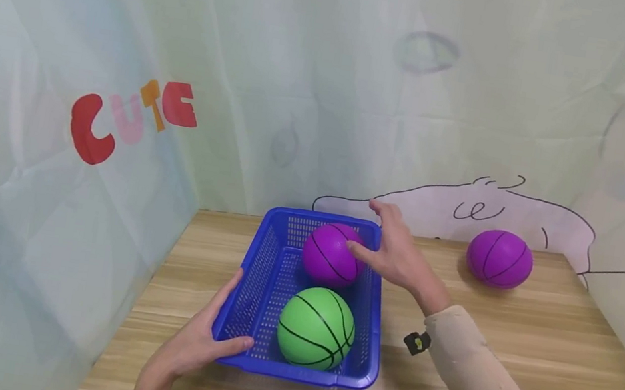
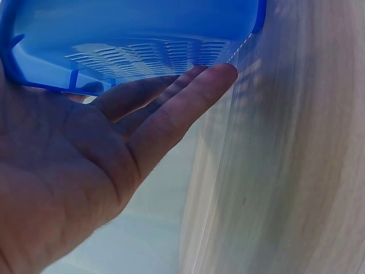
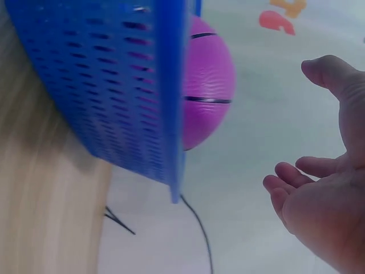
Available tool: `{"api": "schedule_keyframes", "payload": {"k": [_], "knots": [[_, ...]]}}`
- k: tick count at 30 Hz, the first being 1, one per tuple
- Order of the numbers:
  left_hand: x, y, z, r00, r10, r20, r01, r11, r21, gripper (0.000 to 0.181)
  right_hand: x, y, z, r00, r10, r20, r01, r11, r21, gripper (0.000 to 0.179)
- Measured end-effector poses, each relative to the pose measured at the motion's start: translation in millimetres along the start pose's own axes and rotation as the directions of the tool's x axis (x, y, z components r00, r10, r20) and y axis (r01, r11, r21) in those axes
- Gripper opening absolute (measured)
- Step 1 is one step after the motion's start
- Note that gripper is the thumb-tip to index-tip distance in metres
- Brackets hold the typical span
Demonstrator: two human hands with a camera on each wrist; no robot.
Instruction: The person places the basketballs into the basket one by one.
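Note:
A blue plastic basket [image 1: 293,372] with perforated walls stands on the table. Inside it lie a green ball [image 1: 317,327] toward the front and a purple ball [image 1: 330,258] toward the back, both with black basketball lines. My left hand [image 1: 196,339] holds the basket's near left corner, thumb over the rim and fingers along the outside wall. Over the far right rim hovers my right hand [image 1: 398,248], thumb and fingers spread, holding nothing. In the right wrist view, a gap separates that hand [image 3: 325,200] from the purple ball [image 3: 211,85].
Another purple ball [image 1: 499,259] rests at the back right of the wood-grain table [image 1: 479,334]. Pale printed curtains surround the table at the left, back and right, with coloured letters [image 1: 93,130] on the left one.

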State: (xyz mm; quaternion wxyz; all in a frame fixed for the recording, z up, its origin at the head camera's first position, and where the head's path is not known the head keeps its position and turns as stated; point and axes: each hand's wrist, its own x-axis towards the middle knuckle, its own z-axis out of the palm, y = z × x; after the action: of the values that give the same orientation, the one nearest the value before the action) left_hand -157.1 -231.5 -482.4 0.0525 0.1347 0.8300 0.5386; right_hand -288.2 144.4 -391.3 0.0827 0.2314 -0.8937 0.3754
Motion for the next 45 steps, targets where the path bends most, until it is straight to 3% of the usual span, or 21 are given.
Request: {"api": "schedule_keyframes", "payload": {"k": [20,24,29,40,45], "knots": [[1.2,2.3,0.5,1.000,-0.028,0.006,0.028,1.000,-0.009,0.122,-20.1,-50,-59,0.986,-0.049,-0.160,0.054,0.998,0.030,0.118],[1.3,3.2,0.6,0.999,-0.039,0.011,0.039,0.999,-0.010,0.122,-26.5,-55,-74,0.967,-0.114,-0.228,0.128,0.991,0.047,0.115],[0.7,3.2,0.8,0.999,-0.038,0.010,0.038,0.999,-0.011,0.122,-33.6,-57,-93,0.928,-0.174,-0.329,0.201,0.978,0.049,0.114],[-0.6,0.9,0.1,1.000,-0.022,0.010,0.022,1.000,-0.010,0.121,-43.0,-57,-132,0.868,-0.145,-0.475,0.196,0.979,0.058,0.124],[-0.8,1.1,-0.1,0.999,-0.030,0.011,0.030,0.999,-0.019,0.121,-41.0,-56,-151,0.855,-0.117,-0.504,0.181,0.980,0.079,0.124]]}}
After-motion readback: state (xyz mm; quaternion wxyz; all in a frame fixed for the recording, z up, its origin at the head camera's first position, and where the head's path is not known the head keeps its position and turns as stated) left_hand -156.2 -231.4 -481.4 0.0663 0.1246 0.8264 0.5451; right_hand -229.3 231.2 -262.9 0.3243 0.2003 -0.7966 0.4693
